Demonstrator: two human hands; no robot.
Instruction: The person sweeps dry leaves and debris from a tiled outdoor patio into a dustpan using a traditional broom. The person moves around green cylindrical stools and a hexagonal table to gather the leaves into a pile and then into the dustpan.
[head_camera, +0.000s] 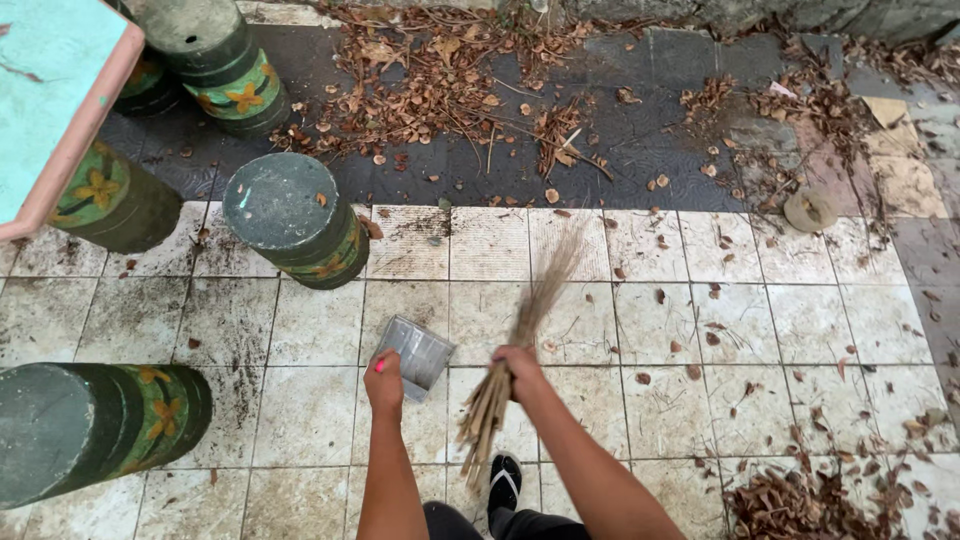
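Down on the tiled floor (780, 330), two bare hands are at work. The left hand (384, 382) is clenched around a pink handle, holding one grey dustpan (418, 352) with its flat tray resting on the white tiles, just in front of the person. The right hand (519, 372) is closed tight around one bundle broom (520, 335) of thin brown sticks; the cut ends hang down below the fist, and the bristle tips fan out forward, blurred, just beside the dustpan on its right. Below the arms one foot in a black sandal (504, 483) shows on the tiles. Counting the seats, four round concrete stools (296, 218) stand on the left side, each with a grey top and a green band painted with orange flowers: one at the near left edge, one in the middle beside the dark paving, one half hidden under a table, and one at the top. One table corner (55, 95) with a turquoise top and pink rim pokes in at the upper left. Dry brown leaves (430, 85) lie in one broad drift on the dark paving at the top, another heap sits at the lower right, and loose single leaves are scattered across the white tiles between. One round tan disc (809, 211) lies on the paving at the right. No packages, labels or signs can be made out.
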